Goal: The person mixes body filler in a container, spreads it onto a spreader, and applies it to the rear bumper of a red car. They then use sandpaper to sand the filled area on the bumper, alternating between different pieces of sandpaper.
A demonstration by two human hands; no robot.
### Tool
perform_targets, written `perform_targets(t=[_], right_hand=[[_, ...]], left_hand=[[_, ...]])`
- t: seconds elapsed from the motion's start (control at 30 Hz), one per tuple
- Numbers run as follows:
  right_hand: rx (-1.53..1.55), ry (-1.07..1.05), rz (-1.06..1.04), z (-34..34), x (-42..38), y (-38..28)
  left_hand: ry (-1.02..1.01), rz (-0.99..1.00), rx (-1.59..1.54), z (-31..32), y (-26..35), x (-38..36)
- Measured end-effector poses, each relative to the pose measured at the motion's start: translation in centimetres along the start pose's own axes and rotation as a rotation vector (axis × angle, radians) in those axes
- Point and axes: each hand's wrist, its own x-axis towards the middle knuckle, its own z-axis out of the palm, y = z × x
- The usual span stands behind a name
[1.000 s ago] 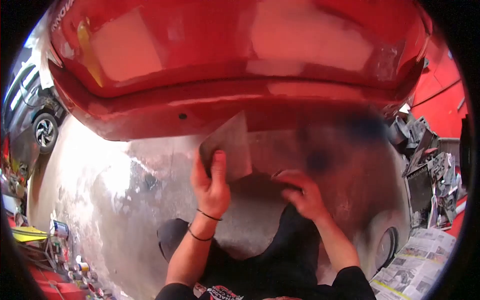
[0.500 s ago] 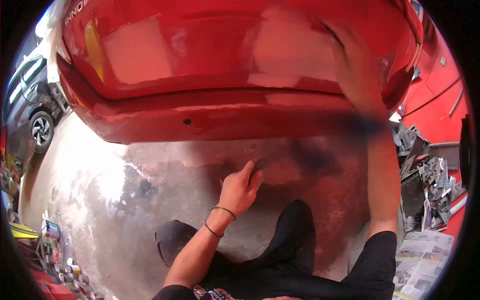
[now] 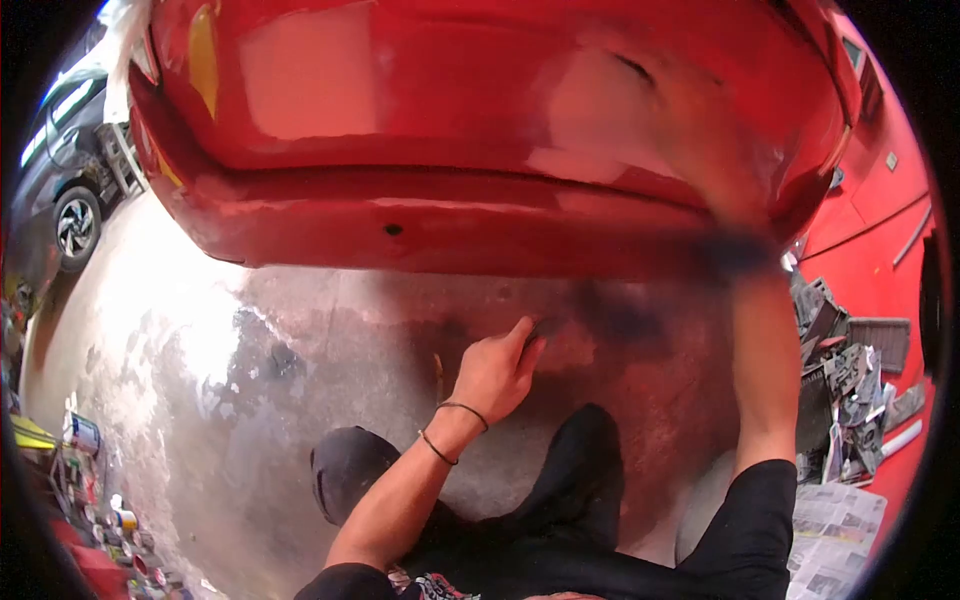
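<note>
The red rear panel of a car [image 3: 460,100] spans the top of the head view, with dull, lighter patches [image 3: 310,85] on its gloss. My right hand [image 3: 695,120] reaches up over the right-hand patch and is smeared by motion. A thin dark edge [image 3: 634,68] shows by its fingertips; what it belongs to I cannot make out. A dark blue blur [image 3: 740,253] crosses that wrist. Below the bumper, my left hand [image 3: 497,372] is closed round a small dark flat piece [image 3: 540,329], mostly hidden by the fingers. Two thin dark bands circle the left wrist.
Grey car parts [image 3: 850,390] are piled at the right, above spread newspaper [image 3: 835,530]. At the left stands a dark car with its wheel [image 3: 77,228] showing. Several paint cans [image 3: 82,433] sit at the lower left. My bent knees [image 3: 355,465] are over the stained concrete floor [image 3: 230,480].
The car panel sits slightly further right and higher in view. My right hand has shifted a little left against the panel, still blurred. My left hand keeps its hold, slightly further right in view.
</note>
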Motion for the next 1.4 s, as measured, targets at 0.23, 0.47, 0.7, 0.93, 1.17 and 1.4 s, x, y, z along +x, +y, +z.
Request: perform_targets(t=[0.23, 0.47, 0.7, 0.93, 1.17, 1.4], right_hand=[[-0.147, -0.063, 0.002, -1.4, 2.1, -0.3], [0.479, -0.3, 0.025, -2.4, 3.4, 0.7], [0.124, -0.084, -0.132, -2.0, 2.4, -2.6], [0.258, -0.11, -0.128, -2.6, 4.7, -2.1], [-0.236, 0.117, -0.186, 0.1, 0.2, -4.6], [-0.204, 0.128, -0.101, 0.8, -1.5, -5.6]], left_hand=[[0.013, -0.012, 0.041, 0.1, -1.0, 0.4], [-0.012, -0.042, 0.073, -0.3, -1.3, 0.5], [-0.048, -0.078, 0.066, -0.2, -1.9, 0.9], [-0.01, -0.05, 0.06, 0.3, -2.1, 0.9], [0.081, 0.024, 0.058, -0.6, -1.0, 0.6], [0.008, -0.027, 0.051, -0.6, -1.3, 0.4]])
